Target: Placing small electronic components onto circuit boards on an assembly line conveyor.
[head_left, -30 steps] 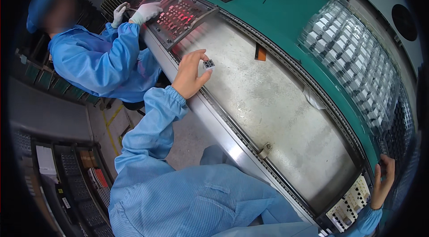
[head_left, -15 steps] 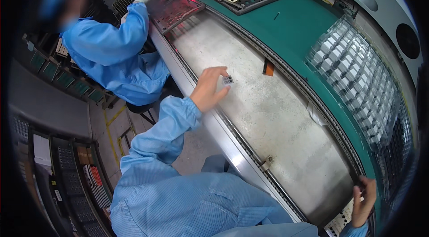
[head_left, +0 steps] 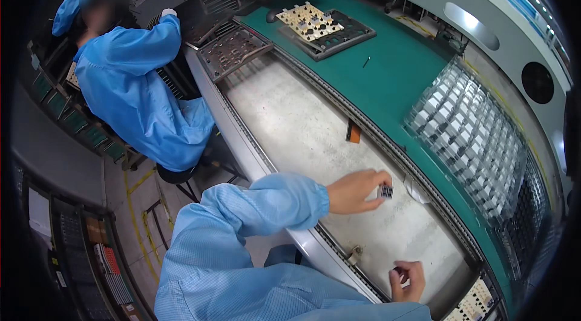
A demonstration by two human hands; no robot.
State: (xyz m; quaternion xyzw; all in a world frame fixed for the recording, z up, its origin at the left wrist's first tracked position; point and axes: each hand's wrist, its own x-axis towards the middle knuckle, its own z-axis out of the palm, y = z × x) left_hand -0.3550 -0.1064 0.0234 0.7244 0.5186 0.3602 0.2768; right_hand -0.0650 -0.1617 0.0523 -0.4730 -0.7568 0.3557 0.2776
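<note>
My left hand (head_left: 358, 193) reaches over the metal bed of the conveyor. Its thumb and fingers pinch a small white-and-grey block with dark openings (head_left: 386, 191), which looks like a connector. Closer to me, my right hand (head_left: 410, 283) is above the same bed with curled fingers. A small dark round part (head_left: 397, 271) shows between its thumb and fingertips; its exact kind is not clear. Beside the right hand, at the lower right, lies a cream board (head_left: 475, 304) dotted with dark parts, cut off by the dark rim of the picture.
Conveyor rails (head_left: 369, 118) run along both sides of the metal bed (head_left: 284, 112). Clear trays of white parts (head_left: 469, 139) stand on the green mat (head_left: 387, 88). Another cream board (head_left: 310, 21) rests on a black carrier frame. A co-worker in blue (head_left: 130, 79) sits at far left by a dark carrier (head_left: 233, 52).
My left hand has moved right and nearer with the block. The right hand has shifted left, away from the cream board and over the bed. Red light on the far carrier is gone.
</note>
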